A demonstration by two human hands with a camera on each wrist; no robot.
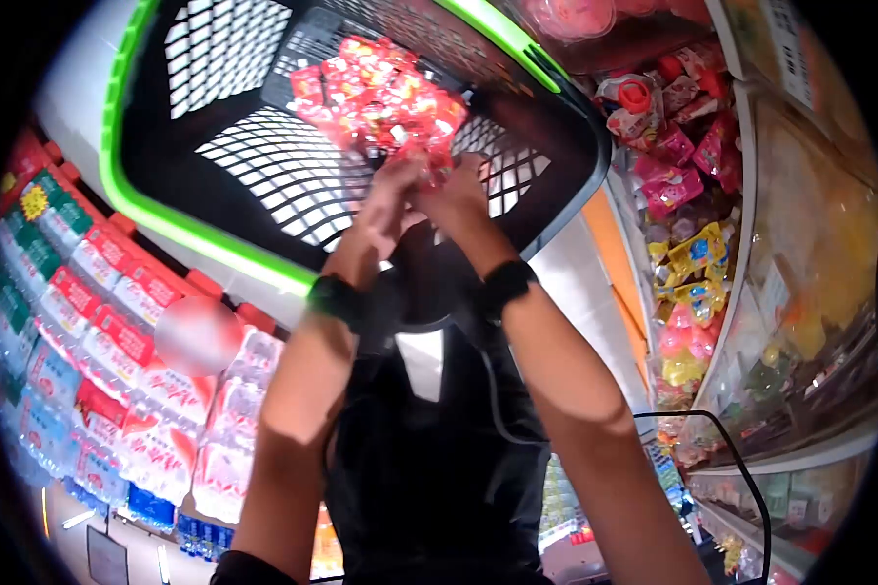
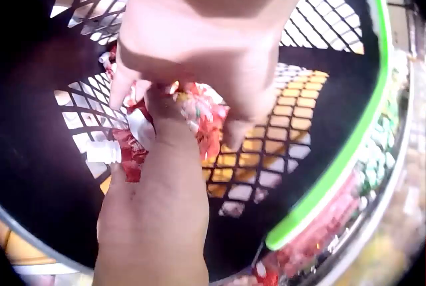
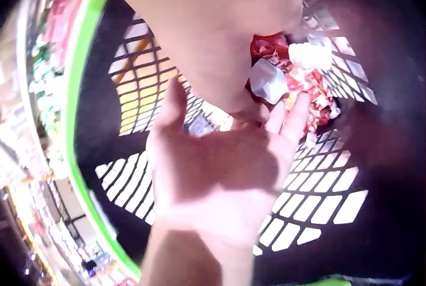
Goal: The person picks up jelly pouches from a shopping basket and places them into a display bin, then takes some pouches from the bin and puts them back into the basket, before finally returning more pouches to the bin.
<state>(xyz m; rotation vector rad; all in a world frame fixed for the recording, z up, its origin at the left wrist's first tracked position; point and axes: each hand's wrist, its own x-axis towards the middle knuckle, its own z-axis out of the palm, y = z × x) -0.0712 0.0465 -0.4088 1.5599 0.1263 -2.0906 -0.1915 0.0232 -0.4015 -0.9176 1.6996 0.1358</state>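
Red packets [image 1: 380, 93] lie heaped deep inside the basket [image 1: 115, 127], straight ahead of the fingertips. The heap's long axis slants across the basket, its near end appearing to meet the fingers. Left hand [image 1: 390, 200] and right hand [image 1: 456, 198] reach in side by side, neither plainly nearer. Right wrist view: one bare palm, fingers spread; whose cannot be told, nor whether either hand grips a packet.

Left forearm [image 1: 307, 380] extended, right forearm [image 1: 576, 380] extended, left grip [image 1: 390, 203] close beside right grip [image 1: 456, 198]
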